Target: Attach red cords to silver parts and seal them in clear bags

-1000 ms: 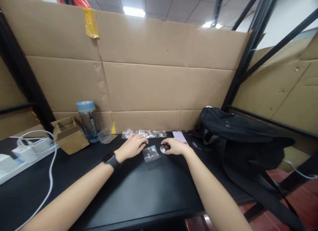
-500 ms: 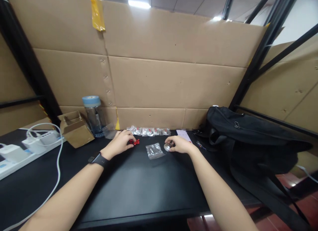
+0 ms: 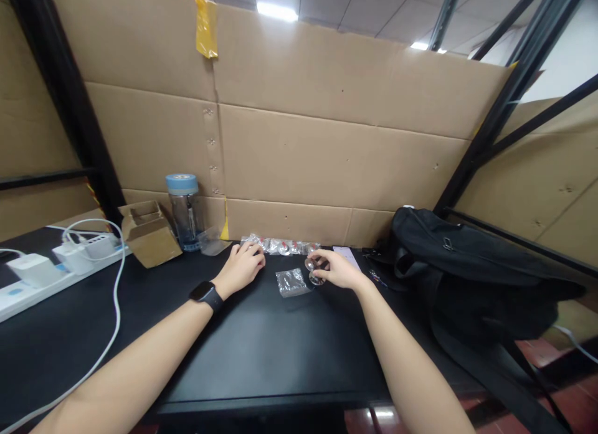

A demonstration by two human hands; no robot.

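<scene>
My right hand [image 3: 337,269] grips a shiny round metal piece [image 3: 316,277] between thumb and fingers, just above the table. Two round faces of the metal show, the rest lies behind my fingers. Left of it a clear plastic bag [image 3: 292,283] rests flat on the table. My left hand [image 3: 243,267], with a black watch [image 3: 207,294] on the wrist, is lowered to the tabletop with its fingers curled down. What they hold, if anything, is hidden. Behind the hands lies a row of several clear packets [image 3: 284,247] with silvery round pieces and red bits inside.
At the left stand a blue-lidded bottle [image 3: 184,213], an opened cardboard box [image 3: 152,238] and a white power strip [image 3: 93,269] with chargers and a cable. A black bag [image 3: 476,266] fills the right side. A pale flat box [image 3: 346,256] and a cardboard wall [image 3: 299,160] are behind.
My left hand has shifted slightly right, and the red cord-like bit at its fingertips is now out of sight. In my right hand the metal piece has tilted. The view has turned slightly.
</scene>
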